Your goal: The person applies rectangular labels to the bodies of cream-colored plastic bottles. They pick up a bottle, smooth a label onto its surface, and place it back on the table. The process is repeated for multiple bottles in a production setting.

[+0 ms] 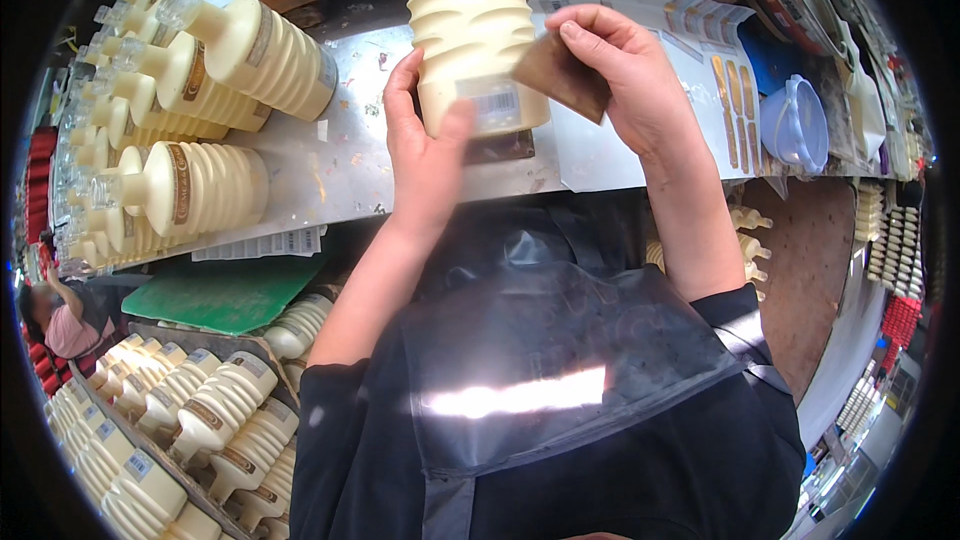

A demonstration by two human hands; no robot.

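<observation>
The black apron (560, 340) faces the worktop's (345, 175) near edge. Left hand (422, 145) grasps cream bottle (470, 35); right hand (628, 65) pinches flat brown scraper (562, 80)

Lighting was bright overall. A hard white glare band crossed the dark apron (565, 325); the metallic desk (350, 165) returned softer reflections. Shade lay beneath the desk edge. Motion blur softened the thumb (458, 120) of the left grip (424, 145). Fisheye distortion bent edges toward the black rim.

L hand (415, 145) fingers bent, thumb blurred; R hand (625, 65) pinching, thumb vs. fingers; bare forearms (690, 225) reaching fwd.
</observation>
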